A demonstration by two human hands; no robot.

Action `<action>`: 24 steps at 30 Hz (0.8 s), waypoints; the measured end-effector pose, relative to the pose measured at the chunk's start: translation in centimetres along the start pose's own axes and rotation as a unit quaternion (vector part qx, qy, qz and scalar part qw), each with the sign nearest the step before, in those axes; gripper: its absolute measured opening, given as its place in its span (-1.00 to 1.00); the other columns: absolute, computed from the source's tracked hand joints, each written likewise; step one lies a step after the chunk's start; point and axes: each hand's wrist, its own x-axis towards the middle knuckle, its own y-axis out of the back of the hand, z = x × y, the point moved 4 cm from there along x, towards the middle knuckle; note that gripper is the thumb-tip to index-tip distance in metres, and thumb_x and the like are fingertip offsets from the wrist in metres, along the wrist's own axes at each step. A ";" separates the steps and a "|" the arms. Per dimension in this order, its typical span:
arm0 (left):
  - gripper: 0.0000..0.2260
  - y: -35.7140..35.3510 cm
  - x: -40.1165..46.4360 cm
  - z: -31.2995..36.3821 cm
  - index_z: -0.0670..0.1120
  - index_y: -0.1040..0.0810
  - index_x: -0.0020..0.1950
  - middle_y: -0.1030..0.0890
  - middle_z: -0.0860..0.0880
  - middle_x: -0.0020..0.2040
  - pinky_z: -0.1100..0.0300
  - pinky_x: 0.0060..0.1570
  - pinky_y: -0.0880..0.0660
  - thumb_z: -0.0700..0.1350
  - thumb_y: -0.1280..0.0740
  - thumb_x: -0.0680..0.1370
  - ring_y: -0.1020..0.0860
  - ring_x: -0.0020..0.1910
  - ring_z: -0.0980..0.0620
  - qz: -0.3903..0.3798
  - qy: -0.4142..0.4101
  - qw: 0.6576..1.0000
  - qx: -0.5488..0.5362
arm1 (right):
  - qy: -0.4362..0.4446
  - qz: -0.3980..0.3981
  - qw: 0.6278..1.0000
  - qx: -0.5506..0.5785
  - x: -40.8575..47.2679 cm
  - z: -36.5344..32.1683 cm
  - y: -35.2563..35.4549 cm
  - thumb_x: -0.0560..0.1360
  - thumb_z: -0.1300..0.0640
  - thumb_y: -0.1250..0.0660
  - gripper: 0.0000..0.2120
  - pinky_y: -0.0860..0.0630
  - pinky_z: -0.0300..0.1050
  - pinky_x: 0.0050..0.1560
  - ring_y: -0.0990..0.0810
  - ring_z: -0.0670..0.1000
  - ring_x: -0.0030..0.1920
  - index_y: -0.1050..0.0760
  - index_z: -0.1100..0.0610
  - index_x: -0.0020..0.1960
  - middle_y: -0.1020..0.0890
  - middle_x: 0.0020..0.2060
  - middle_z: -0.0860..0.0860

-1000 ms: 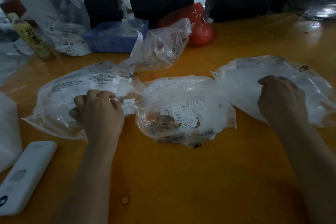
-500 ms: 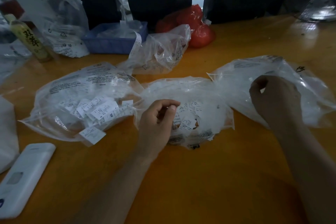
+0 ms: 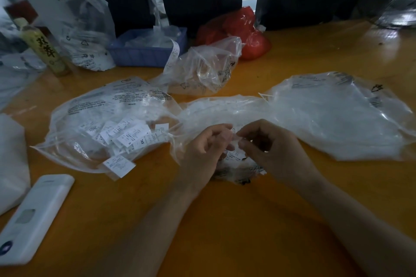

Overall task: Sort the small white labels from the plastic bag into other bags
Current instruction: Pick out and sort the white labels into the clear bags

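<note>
Two hands are meeting over the middle bag (image 3: 225, 112) at the centre of the counter (image 3: 225, 220). The left hand (image 3: 202, 150) is curling its fingers, with thumb and forefinger pinching toward the right hand (image 3: 267, 153), whose fingertips are likewise pinched; something small and pale is sitting between the two sets of fingertips, but whether it is a label or a fold of the bag's film I cannot tell. Just under the hands, more white labels (image 3: 234, 156) are showing inside the middle bag.

At nine o'clock from the hands, a printed clear bag (image 3: 108, 105) is lying flat, holding a heap of sorted labels (image 3: 126, 135), with one loose label (image 3: 119, 165) poking out at its near edge. At three o'clock, a second clear bag (image 3: 337, 119) is spreading across the counter, touching the middle bag. At twelve o'clock, a crumpled clear bag (image 3: 207, 69) is sitting, and beyond it a blue tray (image 3: 144, 54) and a red bag (image 3: 245, 31). At ten o'clock, a bottle (image 3: 46, 51) is standing upright. At seven o'clock, a white device (image 3: 33, 216) is lying near the counter's edge.
</note>
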 end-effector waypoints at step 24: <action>-0.76 0.2 0.3 -0.9 0.05 -0.57 0.14 -0.75 0.04 -0.01 0.19 0.02 -0.64 -0.07 -0.55 0.55 -0.72 0.02 0.04 -0.024 -0.018 1.000 0.004 | -0.132 -0.044 0.974 0.178 0.0 1.2 -0.6 0.46 -0.30 -0.34 -0.38 -0.62 -0.10 -0.05 -0.67 -0.13 -0.07 -0.40 -0.14 0.46 -0.67 0.01 -0.11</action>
